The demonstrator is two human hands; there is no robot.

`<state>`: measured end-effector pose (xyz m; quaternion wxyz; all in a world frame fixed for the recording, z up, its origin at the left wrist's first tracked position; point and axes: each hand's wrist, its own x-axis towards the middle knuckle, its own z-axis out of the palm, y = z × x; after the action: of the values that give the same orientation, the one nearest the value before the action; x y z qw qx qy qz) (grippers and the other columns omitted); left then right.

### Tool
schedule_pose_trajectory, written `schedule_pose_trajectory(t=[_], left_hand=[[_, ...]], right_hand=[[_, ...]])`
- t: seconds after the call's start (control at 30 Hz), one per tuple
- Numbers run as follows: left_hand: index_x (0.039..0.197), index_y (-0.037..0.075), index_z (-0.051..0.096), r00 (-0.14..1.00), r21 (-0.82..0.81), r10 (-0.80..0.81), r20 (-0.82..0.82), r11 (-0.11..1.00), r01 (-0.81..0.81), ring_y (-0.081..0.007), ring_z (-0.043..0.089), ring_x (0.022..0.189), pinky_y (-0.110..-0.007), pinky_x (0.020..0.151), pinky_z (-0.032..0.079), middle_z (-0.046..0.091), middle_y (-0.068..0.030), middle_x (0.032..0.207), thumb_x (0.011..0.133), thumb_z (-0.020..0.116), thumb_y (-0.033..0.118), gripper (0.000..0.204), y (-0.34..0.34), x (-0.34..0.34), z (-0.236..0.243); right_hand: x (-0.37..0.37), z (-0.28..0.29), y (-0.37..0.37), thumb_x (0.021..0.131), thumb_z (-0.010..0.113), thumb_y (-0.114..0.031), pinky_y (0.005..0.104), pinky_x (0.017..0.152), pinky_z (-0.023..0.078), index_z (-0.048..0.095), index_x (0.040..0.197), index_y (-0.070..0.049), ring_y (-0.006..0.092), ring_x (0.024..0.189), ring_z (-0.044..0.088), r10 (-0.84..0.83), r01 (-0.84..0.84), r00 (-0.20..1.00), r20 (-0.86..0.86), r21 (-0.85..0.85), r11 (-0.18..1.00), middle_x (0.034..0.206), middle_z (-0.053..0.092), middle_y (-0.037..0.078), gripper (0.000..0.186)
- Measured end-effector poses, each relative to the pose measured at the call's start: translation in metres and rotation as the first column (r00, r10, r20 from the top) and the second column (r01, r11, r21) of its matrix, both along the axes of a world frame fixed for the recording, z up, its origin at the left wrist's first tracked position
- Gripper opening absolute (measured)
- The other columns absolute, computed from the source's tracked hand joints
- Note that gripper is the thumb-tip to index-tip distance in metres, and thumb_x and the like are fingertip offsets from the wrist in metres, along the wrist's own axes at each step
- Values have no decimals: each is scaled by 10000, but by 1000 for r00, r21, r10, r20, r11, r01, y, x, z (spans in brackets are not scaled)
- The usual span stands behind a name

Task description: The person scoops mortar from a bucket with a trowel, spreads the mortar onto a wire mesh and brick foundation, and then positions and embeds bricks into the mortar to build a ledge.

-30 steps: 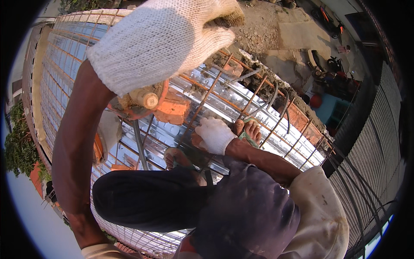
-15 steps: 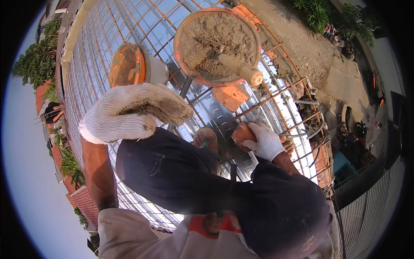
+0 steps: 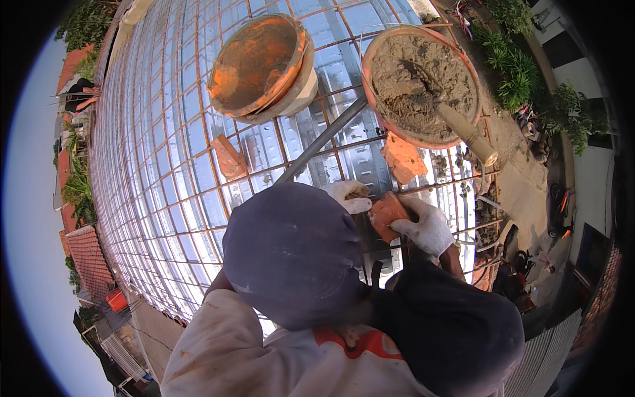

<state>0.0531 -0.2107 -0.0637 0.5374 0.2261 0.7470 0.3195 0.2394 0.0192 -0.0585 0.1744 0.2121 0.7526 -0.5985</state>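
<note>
Right hand (image 3: 428, 228) is gripping a brick chunk (image 3: 385, 215), thumb probably steadying it; left hand (image 3: 350, 196) is hovering alongside, can't tell its grip. Mortar tub (image 3: 368, 76) is sitting ahead, likely for easy reach.

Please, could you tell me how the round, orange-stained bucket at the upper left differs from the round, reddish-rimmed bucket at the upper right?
The round, orange-stained bucket shows its stained inner wall, while the round, reddish-rimmed bucket is filled with grey-brown mortar.
A wooden-handled trowel rests in the reddish-rimmed bucket; no tool shows in the orange-stained one.
Both are open-topped.
</note>
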Motion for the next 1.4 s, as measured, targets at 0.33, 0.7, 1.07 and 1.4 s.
schedule_pose_trajectory(t=[0.33, 0.7, 1.07, 1.4], left_hand=[[1367, -2, 666, 934, 363, 214, -286, 926, -101, -351, 705, 1217, -431, 1052, 550, 733, -219, 1270, 1013, 704, 272, 449, 18, -54, 30], [1445, -71, 568, 211, 95, 431, -877, 586, -804, -434, 611, 1299, -515, 1085, 502, 604, -300, 1379, 935, 755, 408, 724, -159, -98, -9], [1545, -48, 473, 273, 159, 652, -708, 523, -837, -392, 708, 1180, -525, 1024, 576, 713, -245, 1280, 888, 776, 375, 838, -276, -175, -60], [1601, 53, 459, 249, 217, 225, 942, 160, -963, -346, 726, 1076, -501, 934, 616, 647, -214, 1399, 1042, 501, 476, 702, -184, -57, 10]], right_hand=[[-8, -12, -13, 858, 815, -352, 532, 941, 558, 691, 1271, -49, 448, 1096, 699, 431, -488, 872, 234, 490, 722, 1167, 740, 244, 527], [-8, -11, 4, 883, 826, -363, 429, 863, 584, 668, 1342, -7, 308, 993, 726, 288, -324, 946, 152, 522, 789, 1159, 755, 192, 602], [-13, 27, -11, 897, 845, -358, 342, 840, 596, 600, 1456, 52, 191, 983, 725, -126, 193, 973, 195, -377, 906, 1217, 747, 140, 735], [-41, 22, -39, 936, 801, -365, 340, 995, 548, 471, 1559, 70, 188, 1174, 669, -180, 299, 954, 240, -796, 526, 1328, 682, 118, 829]])
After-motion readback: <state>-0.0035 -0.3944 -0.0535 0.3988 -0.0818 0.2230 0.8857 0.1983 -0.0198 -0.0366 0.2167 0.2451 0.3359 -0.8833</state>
